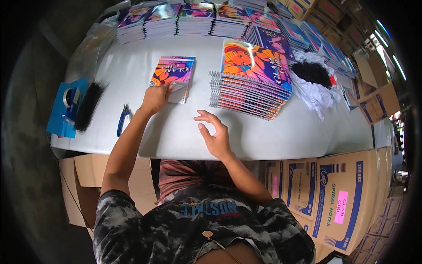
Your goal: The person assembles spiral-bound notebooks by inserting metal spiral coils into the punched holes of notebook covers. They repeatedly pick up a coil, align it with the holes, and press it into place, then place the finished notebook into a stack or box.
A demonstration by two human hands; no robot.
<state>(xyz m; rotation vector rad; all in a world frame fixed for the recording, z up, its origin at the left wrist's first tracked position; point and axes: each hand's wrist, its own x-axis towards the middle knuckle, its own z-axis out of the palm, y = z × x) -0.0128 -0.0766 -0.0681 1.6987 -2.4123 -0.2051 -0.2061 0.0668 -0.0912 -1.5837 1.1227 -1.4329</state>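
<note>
A small notebook with a bright orange, pink and purple illustrated cover [173,69] lies on the white-covered table, left of centre. My left hand [154,99] is closed on its near left corner, and a pale sheet edge is bent up by the fingers. My right hand [214,135] hovers above the table, nearer to me, fingers apart with nothing in them. To its upper right stands a stack of spiral notebooks [255,66], with metal coils along the near and left sides. What lies under my left palm is hidden.
Blue-handled cutters [122,122] lie left of my left forearm. Beyond them are black spiral coils [90,106] and a tape dispenser [69,100] on blue card. Notebook stacks [195,24] line the far edge. Crumpled white cloth [310,90] lies right; cardboard boxes [349,174] stand below.
</note>
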